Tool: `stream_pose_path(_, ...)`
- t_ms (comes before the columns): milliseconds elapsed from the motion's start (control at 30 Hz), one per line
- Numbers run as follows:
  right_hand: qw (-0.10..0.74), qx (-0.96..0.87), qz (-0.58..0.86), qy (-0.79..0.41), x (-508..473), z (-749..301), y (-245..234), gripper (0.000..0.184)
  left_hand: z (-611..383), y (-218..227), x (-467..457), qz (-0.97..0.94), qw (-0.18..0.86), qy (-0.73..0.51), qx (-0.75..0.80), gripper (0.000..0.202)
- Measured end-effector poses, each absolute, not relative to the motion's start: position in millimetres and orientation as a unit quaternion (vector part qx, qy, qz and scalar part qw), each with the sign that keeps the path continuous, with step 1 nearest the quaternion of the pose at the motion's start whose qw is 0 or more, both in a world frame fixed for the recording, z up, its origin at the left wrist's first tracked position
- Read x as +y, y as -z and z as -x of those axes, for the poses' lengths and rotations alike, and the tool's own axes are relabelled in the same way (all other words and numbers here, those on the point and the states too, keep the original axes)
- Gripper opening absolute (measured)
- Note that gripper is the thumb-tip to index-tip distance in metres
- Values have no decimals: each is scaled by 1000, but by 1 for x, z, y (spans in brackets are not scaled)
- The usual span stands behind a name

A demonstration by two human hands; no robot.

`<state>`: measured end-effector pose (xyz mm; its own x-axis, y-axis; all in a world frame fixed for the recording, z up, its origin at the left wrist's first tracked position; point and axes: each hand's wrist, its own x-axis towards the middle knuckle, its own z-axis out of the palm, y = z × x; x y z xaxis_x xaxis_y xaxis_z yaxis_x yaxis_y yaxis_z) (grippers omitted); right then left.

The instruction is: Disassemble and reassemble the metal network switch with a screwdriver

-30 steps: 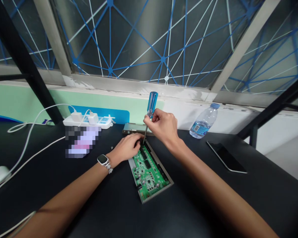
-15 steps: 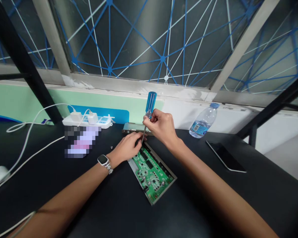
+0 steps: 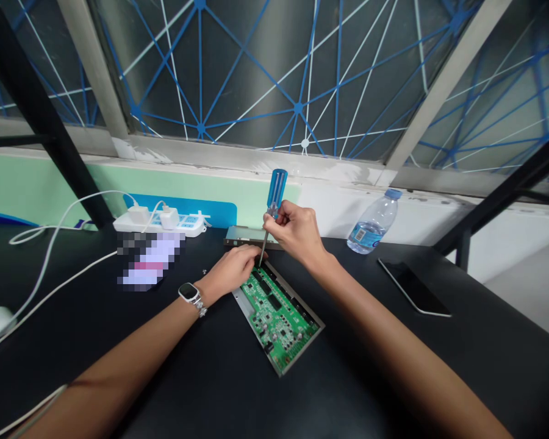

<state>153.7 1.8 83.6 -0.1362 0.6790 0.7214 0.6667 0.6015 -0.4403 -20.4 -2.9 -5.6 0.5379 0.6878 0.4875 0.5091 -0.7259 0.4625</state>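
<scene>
My right hand [image 3: 297,228] is closed around the lower handle of a screwdriver [image 3: 277,186] with a clear blue handle. Its shaft slants down, and the tip meets the far end of a green circuit board [image 3: 274,317] set in a grey metal tray. At that same far end, my left hand [image 3: 231,266] grips the board's corner, its fingers bent over the edge and partly hidden. The left thumb lies close to the screwdriver tip. Whatever sits under the tip is too small to make out.
Behind the hands lies a flat metal case [image 3: 238,235]. A water bottle [image 3: 373,222] and a phone [image 3: 414,286] are on the right. At the left are a power strip [image 3: 190,224] with white cables, a blurred-out item [image 3: 153,262], and a tiny part near the left wrist.
The left thumb and fingers have shifted slightly away from the screwdriver's tip, uncovering more of the board's far end. The screwdriver stays upright in my right hand at nearly the same spot.
</scene>
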Motion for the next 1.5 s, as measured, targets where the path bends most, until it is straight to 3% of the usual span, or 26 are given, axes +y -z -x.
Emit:
stream_pose_path(933,492,-765,415,-34,1,-155,-85,26,18,-2,-9,-859,108,-333,373,29)
stream_pose_path(1233,477,-763,436,-14,-3,-153,-89,26,14,-5,-14,-844,153,-370,358,22)
stream_pose_path(1500,451,-747,487,44,-10,-149,-94,46,13,-5,-14,-842,146,-366,369,21)
